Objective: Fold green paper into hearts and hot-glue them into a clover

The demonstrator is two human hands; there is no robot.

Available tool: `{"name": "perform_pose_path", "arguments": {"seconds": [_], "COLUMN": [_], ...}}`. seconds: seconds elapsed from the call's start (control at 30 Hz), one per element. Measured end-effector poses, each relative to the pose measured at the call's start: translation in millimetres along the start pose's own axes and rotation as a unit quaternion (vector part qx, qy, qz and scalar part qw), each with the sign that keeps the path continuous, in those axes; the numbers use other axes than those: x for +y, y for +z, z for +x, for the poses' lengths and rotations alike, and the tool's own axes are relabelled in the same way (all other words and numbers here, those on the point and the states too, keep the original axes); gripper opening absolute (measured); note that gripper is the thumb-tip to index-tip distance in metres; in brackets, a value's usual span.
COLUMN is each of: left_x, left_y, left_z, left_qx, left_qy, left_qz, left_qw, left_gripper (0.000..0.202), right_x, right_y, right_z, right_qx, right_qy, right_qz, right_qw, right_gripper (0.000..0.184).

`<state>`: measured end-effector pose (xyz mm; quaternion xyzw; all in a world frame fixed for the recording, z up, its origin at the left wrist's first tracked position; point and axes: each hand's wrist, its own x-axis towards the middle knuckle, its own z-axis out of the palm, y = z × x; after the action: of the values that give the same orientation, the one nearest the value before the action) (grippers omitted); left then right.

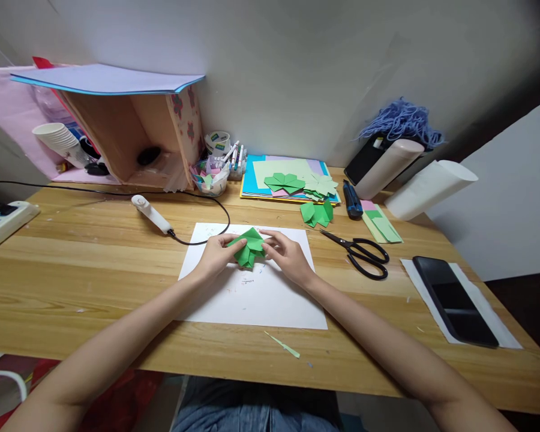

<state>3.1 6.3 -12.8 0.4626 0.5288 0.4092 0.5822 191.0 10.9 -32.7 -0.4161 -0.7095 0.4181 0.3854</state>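
Observation:
A folded green paper piece (248,248) lies on a white sheet (256,297) in the middle of the wooden desk (94,264). My left hand (216,255) pinches its left side with thumb and fingers closed on the paper. My right hand (288,255) presses and grips its right edge, fingers curled onto the fold. Both forearms reach in from the near edge of the desk.
Black scissors (364,255) lie right of the sheet, a phone (454,303) further right. Folded green shapes (297,183) rest on a colored paper stack, two more (316,213) beside it. A white glue gun (150,213) with cord lies left; a marker cup (211,177) and box (130,138) stand behind.

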Motion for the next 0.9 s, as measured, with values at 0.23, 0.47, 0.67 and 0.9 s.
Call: {"name": "perform_pose_path", "arguments": {"seconds": [0.23, 0.47, 0.67, 0.9], "left_x": [2.3, 3.9, 2.4, 2.3], "left_y": [3.9, 0.4, 2.2, 6.7], "left_z": [-2.3, -1.2, -2.4, -4.7], "left_qx": [0.022, -0.005, -0.065, -0.06], "left_qy": [0.083, 0.081, 0.04, 0.048], "left_qz": [0.07, 0.095, 0.081, 0.081], "left_qw": [0.994, 0.992, 0.994, 0.994], "left_gripper": [0.034, 0.031, 0.031, 0.029], "right_x": [5.7, -2.2, -3.8, -6.7], "right_y": [-2.4, -6.6, -7.1, 1.4], "right_z": [7.4, 5.5, 2.1, -4.4], "right_qx": [-0.036, -0.089, -0.085, -0.018], "right_qy": [0.077, 0.057, 0.035, 0.005], "right_qz": [0.102, 0.084, 0.046, -0.041], "right_qw": [0.991, 0.991, 0.995, 0.999], "right_gripper": [0.03, 0.034, 0.042, 0.044]}}
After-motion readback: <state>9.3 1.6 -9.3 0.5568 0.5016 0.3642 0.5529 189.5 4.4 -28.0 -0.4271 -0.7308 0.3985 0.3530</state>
